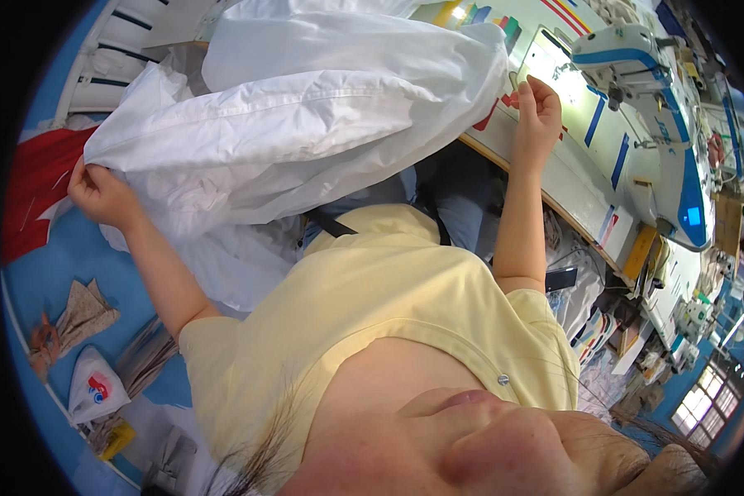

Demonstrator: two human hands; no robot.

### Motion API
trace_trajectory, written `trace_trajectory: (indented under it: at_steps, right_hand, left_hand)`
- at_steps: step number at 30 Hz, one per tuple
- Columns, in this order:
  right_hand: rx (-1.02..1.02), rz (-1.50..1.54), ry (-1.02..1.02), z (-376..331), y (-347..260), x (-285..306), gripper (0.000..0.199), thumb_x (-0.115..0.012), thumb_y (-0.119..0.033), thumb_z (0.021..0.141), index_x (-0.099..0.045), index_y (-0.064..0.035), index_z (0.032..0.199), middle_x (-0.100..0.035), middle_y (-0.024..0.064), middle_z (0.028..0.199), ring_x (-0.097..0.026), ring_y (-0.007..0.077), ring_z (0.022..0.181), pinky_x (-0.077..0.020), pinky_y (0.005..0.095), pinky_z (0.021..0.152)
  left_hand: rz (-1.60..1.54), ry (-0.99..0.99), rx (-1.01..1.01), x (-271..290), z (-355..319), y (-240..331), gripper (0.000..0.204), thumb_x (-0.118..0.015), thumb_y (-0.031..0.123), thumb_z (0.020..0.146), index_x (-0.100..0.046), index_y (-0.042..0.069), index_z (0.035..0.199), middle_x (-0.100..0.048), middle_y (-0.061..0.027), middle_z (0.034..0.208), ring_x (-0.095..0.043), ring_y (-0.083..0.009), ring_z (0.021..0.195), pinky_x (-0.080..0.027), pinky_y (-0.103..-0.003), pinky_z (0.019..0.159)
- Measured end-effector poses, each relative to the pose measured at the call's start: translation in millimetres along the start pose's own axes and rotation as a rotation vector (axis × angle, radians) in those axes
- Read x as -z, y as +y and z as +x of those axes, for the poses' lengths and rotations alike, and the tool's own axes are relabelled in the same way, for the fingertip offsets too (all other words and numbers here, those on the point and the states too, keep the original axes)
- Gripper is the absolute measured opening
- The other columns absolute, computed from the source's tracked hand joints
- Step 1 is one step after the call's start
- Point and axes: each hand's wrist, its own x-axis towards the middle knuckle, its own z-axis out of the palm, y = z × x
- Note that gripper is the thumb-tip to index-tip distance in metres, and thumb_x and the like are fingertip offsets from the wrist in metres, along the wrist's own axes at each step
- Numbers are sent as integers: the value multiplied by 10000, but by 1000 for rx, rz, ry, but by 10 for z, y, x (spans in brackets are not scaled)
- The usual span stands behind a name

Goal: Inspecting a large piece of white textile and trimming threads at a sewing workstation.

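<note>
A large white cloth (306, 116), with a stitched seam along it, stretches across in front of me. Its left corner is pinched in my left hand (103, 194), fingers closed on the edge. My right hand (538, 116) is raised just beyond the cloth's right end, over the sewing table. Thumb and fingertips there come together; whether they hold a thread, the cloth's edge or something else is too small to make out. To the right of that hand stands a white and blue sewing machine (628, 50), its lamp lighting the work surface.
The white sewing table (587, 182) runs along my right, with coloured strips on it. Red cloth (37, 194) lies at the left on a blue surface (107, 256). Nearby are a white plastic bag (97, 388) and a beige fabric piece (87, 312). More machines stand farther right.
</note>
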Motion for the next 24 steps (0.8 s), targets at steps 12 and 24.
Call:
trace_trajectory:
  at_steps: [12, 24]
  right_hand:
    - [212, -456, -116, 344, -282, -277, 259, -671, -193, 819, -646, 9, 980, -652, 97, 849, -613, 128, 726, -497, 271, 675]
    - [269, -433, -296, 390, -458, -312, 214, -626, -224, 872, -648, -31, 962, -627, 30, 698, -558, 90, 603, -465, 234, 581]
  left_hand:
    - [149, -196, 68, -264, 145, -29, 192, -577, 108, 872, -593, -36, 998, -659, -132, 909, -645, -211, 814, -513, -299, 712]
    - [-61, -896, -529, -1000, -1020, 947, 396, -692, 206, 747, -583, 74, 1103, -605, -67, 1119, -537, -289, 1082, -342, -448, 1008]
